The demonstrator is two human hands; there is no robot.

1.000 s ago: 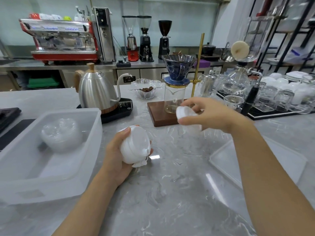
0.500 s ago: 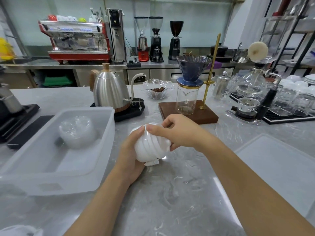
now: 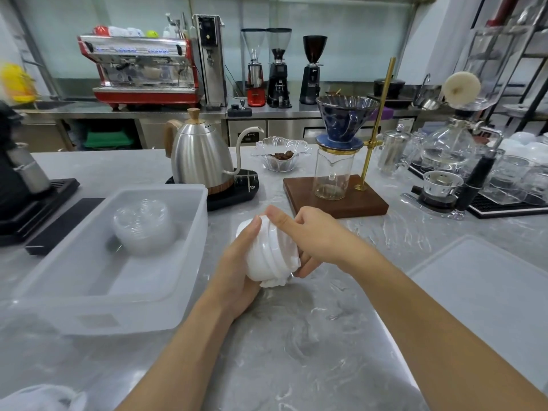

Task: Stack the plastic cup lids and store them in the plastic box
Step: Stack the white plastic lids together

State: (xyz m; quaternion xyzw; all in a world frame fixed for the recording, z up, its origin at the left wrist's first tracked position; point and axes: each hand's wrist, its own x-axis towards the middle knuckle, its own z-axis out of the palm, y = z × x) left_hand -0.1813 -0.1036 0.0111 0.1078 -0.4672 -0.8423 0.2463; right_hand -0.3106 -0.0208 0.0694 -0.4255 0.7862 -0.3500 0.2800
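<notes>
A white lid stack (image 3: 271, 253) lies on its side just above the counter (image 3: 311, 345), clamped between both hands; the left hand (image 3: 237, 268) cups its underside and left end, fingers curled round it; the right hand (image 3: 314, 235) presses on its right end, thumb over the top; just left stands the open box (image 3: 189, 262), a clear lid stack (image 3: 142, 226) lying inside it; a box lid (image 3: 480, 289) lies flat to the right; behind stand a kettle (image 3: 200, 157) and a dripper (image 3: 344, 120).
</notes>
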